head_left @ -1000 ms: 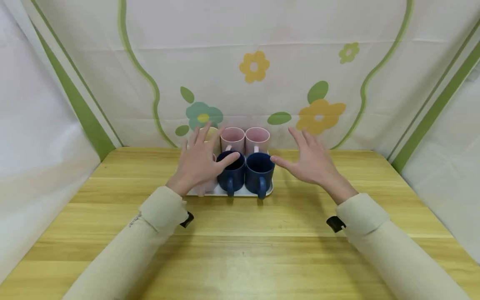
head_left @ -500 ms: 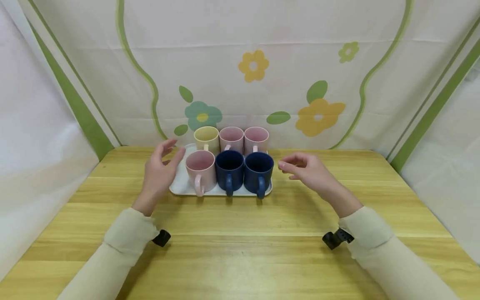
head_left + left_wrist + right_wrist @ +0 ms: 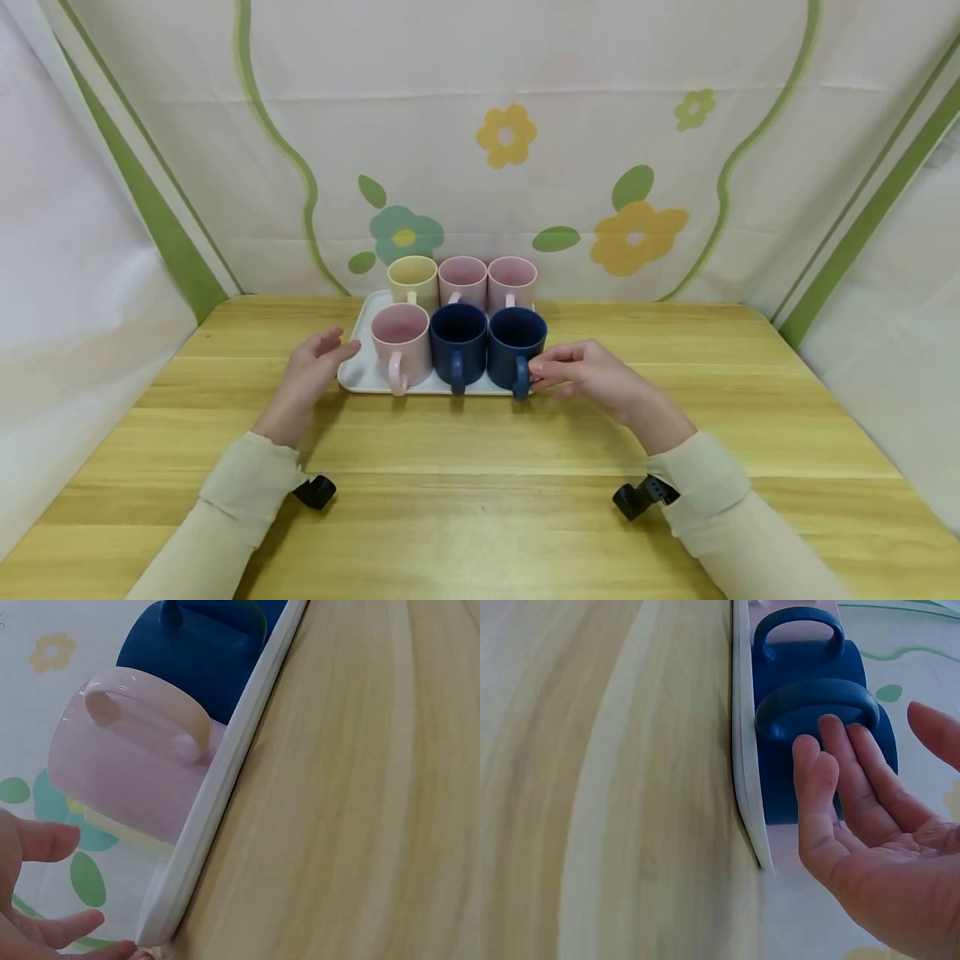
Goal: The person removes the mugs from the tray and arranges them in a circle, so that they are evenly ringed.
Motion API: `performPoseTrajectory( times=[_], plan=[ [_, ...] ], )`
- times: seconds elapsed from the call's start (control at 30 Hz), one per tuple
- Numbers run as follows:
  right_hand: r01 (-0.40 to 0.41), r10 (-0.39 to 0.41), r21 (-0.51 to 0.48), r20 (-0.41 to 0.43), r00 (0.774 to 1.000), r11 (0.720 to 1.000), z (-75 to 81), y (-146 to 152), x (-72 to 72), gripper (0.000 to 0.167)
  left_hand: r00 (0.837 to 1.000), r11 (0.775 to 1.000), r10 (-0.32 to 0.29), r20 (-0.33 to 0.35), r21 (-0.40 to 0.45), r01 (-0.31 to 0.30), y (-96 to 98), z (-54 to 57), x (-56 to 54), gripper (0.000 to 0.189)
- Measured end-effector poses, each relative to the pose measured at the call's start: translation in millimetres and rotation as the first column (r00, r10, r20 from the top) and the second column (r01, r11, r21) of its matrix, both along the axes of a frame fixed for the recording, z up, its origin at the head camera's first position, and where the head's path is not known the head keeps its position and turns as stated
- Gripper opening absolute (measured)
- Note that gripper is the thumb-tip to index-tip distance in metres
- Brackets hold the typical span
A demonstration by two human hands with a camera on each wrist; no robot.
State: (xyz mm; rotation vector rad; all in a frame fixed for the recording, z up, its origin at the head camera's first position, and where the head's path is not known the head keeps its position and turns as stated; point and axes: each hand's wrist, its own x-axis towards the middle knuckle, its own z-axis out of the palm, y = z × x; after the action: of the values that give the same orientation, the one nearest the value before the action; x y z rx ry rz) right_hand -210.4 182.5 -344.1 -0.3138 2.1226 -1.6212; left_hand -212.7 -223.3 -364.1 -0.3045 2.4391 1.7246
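Note:
A white tray (image 3: 363, 372) carries two rows of mugs, all with handles facing me. The front row has a pink mug (image 3: 415, 354), a navy mug (image 3: 444, 354) and a second navy mug (image 3: 504, 358) at the right end. Beside the tray's left edge is my left hand (image 3: 298, 382), its thumb over the rim; in the left wrist view the fingertips reach the tray corner, and contact is unclear. My right hand (image 3: 603, 382) has loosely bent fingers at the right navy mug's side, near its handle (image 3: 821, 694). The right wrist view shows no finger gripping the handle.
The back row holds a yellow mug (image 3: 420, 289) and two pink mugs, one in the middle (image 3: 467, 289) and one at the right (image 3: 512, 289). A flower-printed curtain (image 3: 562, 167) rises behind the wooden table (image 3: 487, 492).
My left hand has swung from over the mugs down to the tray's left side. The right hand has dropped beside the right navy mug. The tray and mugs stay put.

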Motion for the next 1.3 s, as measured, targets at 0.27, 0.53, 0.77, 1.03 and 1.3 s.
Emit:
performPoseTrajectory(
  times=[0.27, 0.53, 0.77, 1.03, 1.3],
  plan=[
    [0.004, -0.002, -0.024, 0.071, 0.997, 1.0, -1.6, -12, 1.3, 0.038, 0.994, 0.995, -0.099, -0.036, -0.021, 0.098, 3.7, -8.8, -3.3, 0.096],
    [0.035, -0.039, 0.033, 0.125, 0.991, 0.999, -3.7, -17, 4.8, 0.04, 0.983, 0.981, -0.178, -0.053, -0.084, 0.174, 5.0, -14.0, -4.3, 0.106],
    [0.078, -0.071, -0.036, 0.151, 0.986, 0.996, -8.8, -25, 6.6, 0.042, 0.981, 0.976, -0.189, -0.043, -0.119, 0.182, 0.5, -16.3, -3.4, 0.109],
    [0.15, -0.13, -0.115, 0.167, 0.977, 0.982, -11.2, -34, 9.5, 0.039, 0.976, 0.967, -0.21, -0.051, -0.159, 0.199, -3.6, -17.2, -3.5, 0.112],
    [0.253, -0.231, -0.11, 0.179, 0.956, 0.961, -7.8, -42, 13.8, 0.037, 0.976, 0.961, -0.218, -0.029, -0.181, 0.209, -1.7, -15.1, -2.9, 0.11]
  ],
)
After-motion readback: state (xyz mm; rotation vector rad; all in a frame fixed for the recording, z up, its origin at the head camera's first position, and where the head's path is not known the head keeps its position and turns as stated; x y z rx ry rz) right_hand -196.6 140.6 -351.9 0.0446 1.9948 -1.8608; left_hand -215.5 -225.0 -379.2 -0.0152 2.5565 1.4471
